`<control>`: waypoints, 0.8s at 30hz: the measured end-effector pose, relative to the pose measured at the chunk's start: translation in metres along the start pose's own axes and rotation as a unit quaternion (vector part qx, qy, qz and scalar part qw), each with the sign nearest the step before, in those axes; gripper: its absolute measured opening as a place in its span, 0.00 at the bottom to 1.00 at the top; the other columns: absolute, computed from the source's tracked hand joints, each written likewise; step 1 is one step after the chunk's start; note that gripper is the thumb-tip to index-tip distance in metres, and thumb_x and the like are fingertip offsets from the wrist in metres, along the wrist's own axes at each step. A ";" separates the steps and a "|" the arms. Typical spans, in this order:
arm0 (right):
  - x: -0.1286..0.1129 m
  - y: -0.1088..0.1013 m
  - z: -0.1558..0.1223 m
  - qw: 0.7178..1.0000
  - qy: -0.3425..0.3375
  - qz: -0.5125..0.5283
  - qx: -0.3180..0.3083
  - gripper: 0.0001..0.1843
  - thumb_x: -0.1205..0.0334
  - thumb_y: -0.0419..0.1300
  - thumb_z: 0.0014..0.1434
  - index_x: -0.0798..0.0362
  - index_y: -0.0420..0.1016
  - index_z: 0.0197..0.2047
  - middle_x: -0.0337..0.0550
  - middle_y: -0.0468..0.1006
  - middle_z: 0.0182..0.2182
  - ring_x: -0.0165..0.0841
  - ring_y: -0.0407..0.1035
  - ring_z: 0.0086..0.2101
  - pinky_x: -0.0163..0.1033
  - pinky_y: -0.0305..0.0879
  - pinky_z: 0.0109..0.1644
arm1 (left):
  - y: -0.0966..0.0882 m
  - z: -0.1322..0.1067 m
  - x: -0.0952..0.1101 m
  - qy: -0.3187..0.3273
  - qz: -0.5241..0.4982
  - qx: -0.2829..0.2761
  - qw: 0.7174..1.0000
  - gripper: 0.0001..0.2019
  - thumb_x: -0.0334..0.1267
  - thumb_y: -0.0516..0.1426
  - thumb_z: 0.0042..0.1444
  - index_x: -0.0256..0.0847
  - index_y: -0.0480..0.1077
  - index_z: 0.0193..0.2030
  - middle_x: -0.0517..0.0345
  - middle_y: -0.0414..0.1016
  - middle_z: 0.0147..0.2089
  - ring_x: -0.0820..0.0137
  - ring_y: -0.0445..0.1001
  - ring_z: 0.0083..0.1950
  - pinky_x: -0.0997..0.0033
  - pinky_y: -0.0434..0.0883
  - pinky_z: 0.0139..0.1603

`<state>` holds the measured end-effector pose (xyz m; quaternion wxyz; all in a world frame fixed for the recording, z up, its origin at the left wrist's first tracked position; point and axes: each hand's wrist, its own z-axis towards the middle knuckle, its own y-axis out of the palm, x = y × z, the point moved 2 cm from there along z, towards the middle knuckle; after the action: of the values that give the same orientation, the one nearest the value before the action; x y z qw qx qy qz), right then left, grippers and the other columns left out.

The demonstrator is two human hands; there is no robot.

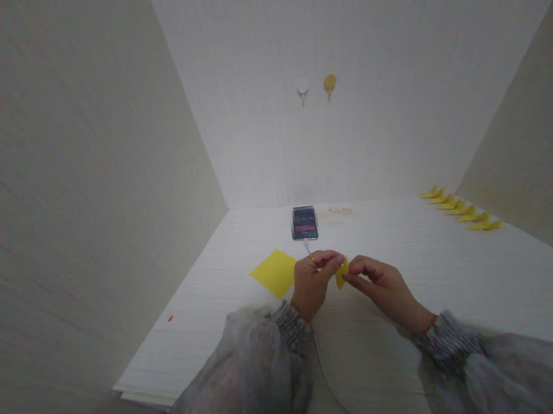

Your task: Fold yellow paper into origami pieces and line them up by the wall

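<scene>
Between my two hands is a small folded piece of yellow paper [340,279], held just above the white table. My left hand [314,281] pinches its upper left side between thumb and fingers. From the right, my right hand [381,286] grips the opposite edge with thumb and forefinger. Its exact folded shape is partly covered by my fingertips. A flat yellow paper square [273,273] lies beside my left hand, one corner behind it.
A phone [304,224] with a cable [328,382] lies near the back wall. Several folded yellow paper pieces [464,210] line the table's right side. A small orange bit [170,319] is at left. Two hooks [330,82] hang on the wall.
</scene>
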<state>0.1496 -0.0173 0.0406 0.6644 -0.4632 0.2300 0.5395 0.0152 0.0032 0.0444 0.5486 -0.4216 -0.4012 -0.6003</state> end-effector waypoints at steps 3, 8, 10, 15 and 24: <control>-0.001 0.000 0.000 1.000 0.000 -0.003 0.000 0.06 0.61 0.55 0.51 0.52 0.67 0.25 0.39 0.70 0.24 0.30 0.64 0.28 0.36 0.61 0.34 | 0.000 -0.001 0.003 0.000 -0.009 -0.004 1.000 0.09 0.42 0.57 0.43 0.38 0.73 0.28 0.58 0.72 0.27 0.72 0.67 0.30 0.73 0.65 0.33; 0.000 0.000 0.000 1.000 0.004 0.005 -0.002 0.05 0.61 0.56 0.51 0.52 0.67 0.25 0.39 0.70 0.25 0.31 0.65 0.28 0.37 0.61 0.35 | 0.000 -0.001 0.006 0.004 -0.018 -0.016 1.000 0.09 0.42 0.57 0.44 0.38 0.73 0.27 0.58 0.72 0.27 0.72 0.67 0.31 0.73 0.64 0.34; 0.001 -0.001 0.000 1.000 0.007 0.008 -0.004 0.05 0.62 0.56 0.51 0.52 0.67 0.25 0.39 0.70 0.25 0.31 0.65 0.29 0.37 0.61 0.35 | 0.000 -0.001 0.006 0.005 -0.024 -0.019 1.000 0.09 0.41 0.56 0.44 0.38 0.73 0.27 0.58 0.72 0.27 0.72 0.67 0.31 0.73 0.64 0.34; -0.001 0.000 0.000 0.999 0.013 0.029 -0.009 0.06 0.62 0.56 0.51 0.52 0.68 0.25 0.39 0.70 0.25 0.31 0.65 0.29 0.37 0.61 0.36 | 0.000 -0.002 0.006 0.000 -0.044 -0.026 0.999 0.09 0.41 0.56 0.44 0.37 0.72 0.26 0.58 0.71 0.27 0.73 0.66 0.31 0.73 0.63 0.35; -0.004 0.000 0.000 0.995 0.035 0.090 -0.026 0.06 0.59 0.57 0.50 0.53 0.68 0.25 0.40 0.70 0.25 0.31 0.64 0.29 0.37 0.62 0.35 | 0.003 -0.001 0.006 -0.046 -0.118 -0.031 0.991 0.08 0.39 0.58 0.41 0.35 0.72 0.23 0.59 0.70 0.23 0.74 0.65 0.28 0.73 0.62 0.32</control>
<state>0.1486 -0.0191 0.0438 0.5926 -0.4761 0.2795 0.5866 0.0180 -0.0003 0.0494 0.4416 -0.4152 -0.4539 -0.6531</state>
